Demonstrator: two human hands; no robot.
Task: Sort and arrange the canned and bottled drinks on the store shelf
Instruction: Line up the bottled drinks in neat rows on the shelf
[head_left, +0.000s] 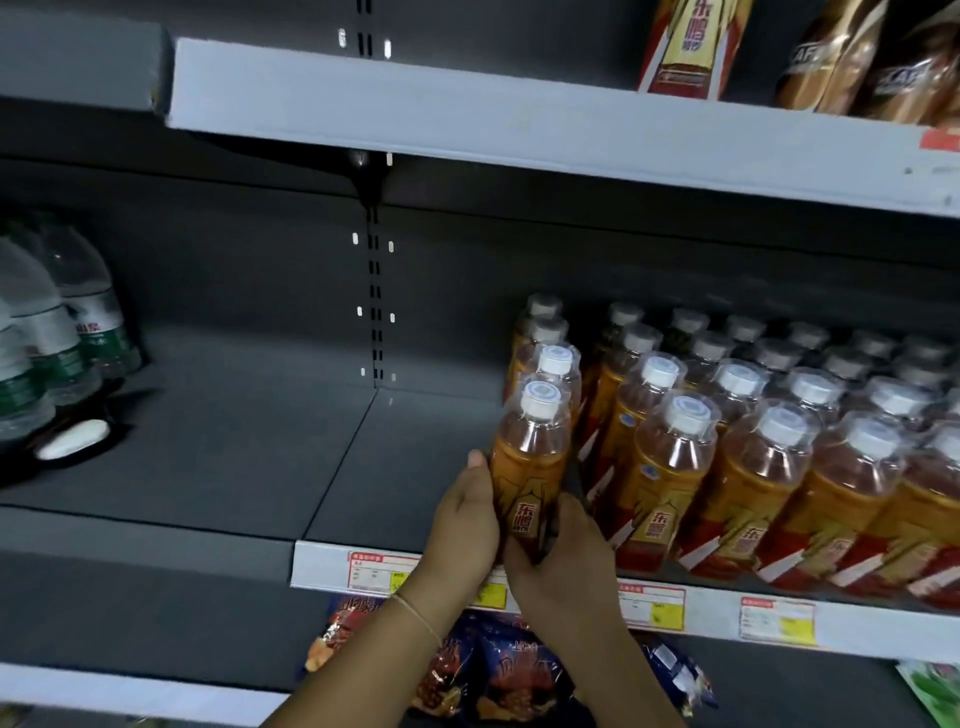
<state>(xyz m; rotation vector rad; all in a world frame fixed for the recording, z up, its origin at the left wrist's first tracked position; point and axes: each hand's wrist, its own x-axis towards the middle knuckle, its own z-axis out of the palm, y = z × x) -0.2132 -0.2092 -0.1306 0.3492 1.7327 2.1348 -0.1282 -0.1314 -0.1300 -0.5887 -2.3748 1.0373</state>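
An orange energy-drink bottle (527, 467) with a white cap stands at the front edge of the middle shelf (395, 467). My left hand (465, 525) grips its left side and my right hand (558, 551) grips its lower right side. It heads the leftmost row of several like bottles (753, 457) that fill the shelf's right half in rows running to the back.
Clear water bottles (57, 332) with green labels stand at the far left, with a white object (72, 439) lying in front of them. Price tags (776, 621) line the shelf edge. Snack bags (498, 670) lie on the shelf below. Cartons and brown packs sit on the top shelf (519, 124).
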